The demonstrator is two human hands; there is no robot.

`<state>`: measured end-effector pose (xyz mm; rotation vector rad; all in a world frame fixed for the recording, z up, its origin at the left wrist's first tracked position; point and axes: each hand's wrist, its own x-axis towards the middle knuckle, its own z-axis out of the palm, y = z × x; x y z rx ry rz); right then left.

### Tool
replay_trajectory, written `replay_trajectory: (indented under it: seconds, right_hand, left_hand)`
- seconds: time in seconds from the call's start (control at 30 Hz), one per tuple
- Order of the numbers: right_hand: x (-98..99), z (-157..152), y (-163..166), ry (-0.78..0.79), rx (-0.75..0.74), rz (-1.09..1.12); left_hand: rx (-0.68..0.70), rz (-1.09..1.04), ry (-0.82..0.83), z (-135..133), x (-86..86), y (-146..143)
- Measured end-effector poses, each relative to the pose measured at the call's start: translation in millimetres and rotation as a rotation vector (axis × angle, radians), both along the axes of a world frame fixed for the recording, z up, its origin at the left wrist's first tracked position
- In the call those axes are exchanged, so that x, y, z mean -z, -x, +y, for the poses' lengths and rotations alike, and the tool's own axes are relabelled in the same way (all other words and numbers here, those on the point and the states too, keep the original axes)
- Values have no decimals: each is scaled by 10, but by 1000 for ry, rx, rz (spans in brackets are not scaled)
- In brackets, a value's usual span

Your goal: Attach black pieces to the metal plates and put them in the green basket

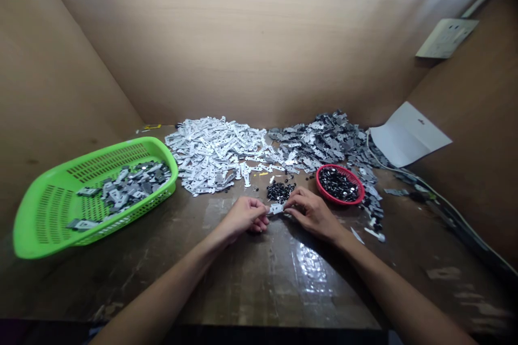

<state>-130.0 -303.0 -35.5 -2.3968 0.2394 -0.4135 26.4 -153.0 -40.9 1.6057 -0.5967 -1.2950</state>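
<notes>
Between my two hands, just above the table, is a small flat white-grey plastic part (276, 208). My left hand (247, 214) is closed, pinching its left end between thumb and forefinger. The fingertips of my right hand (309, 211) are pressed together at its right end; anything smaller between them is too tiny to make out. Right behind the part lies a small heap of black pins (280, 191). Close to my right hand stands a red basket (360, 198) with more black pins, some with shiny heads.
A green basket (40, 183) at the left holds assembled-looking grey and white parts. At the back are a pile of white parts (214, 145) and a pile of grey parts (324, 140). A white card (408, 135), a cable (457, 215) and a wall socket (447, 38) are on the right.
</notes>
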Motion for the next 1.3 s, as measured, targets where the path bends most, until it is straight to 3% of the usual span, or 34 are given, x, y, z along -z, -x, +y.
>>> replay_trajectory:
  seconds: [0.13, 0.23, 0.33, 0.43, 0.53, 0.7, 0.8, 1.03, 1.3]
  right_hand:
    - [-23, -74, 9, 26, 56, -22]
    - [8, -164, 25, 148, 99, 34]
    - [74, -221, 35, 285, 68, 127]
    - [117, -236, 34, 316, 50, 161]
    - [85, -225, 32, 230, 83, 125]
    - [-27, -88, 27, -196, 152, 28]
    - [-43, 48, 11, -284, 127, 9]
    - [-2, 207, -90, -18, 4, -112]
    - [150, 233, -132, 43, 24, -54]
  left_hand:
    - [1, -5, -7, 1, -10, 5]
    - [-6, -2, -12, 0, -10, 7]
    - [-8, 3, -15, 0, -4, 6]
    - [-4, -3, -13, 4, -2, 4]
    - [-2, -9, -17, 6, -5, 5]
    - [4, -7, -31, 1, 13, 9]
    - [15, -2, -28, -1, 39, 7]
    - [34, 4, -21, 10, 31, 37]
    - [24, 45, 7, 19, 21, 46]
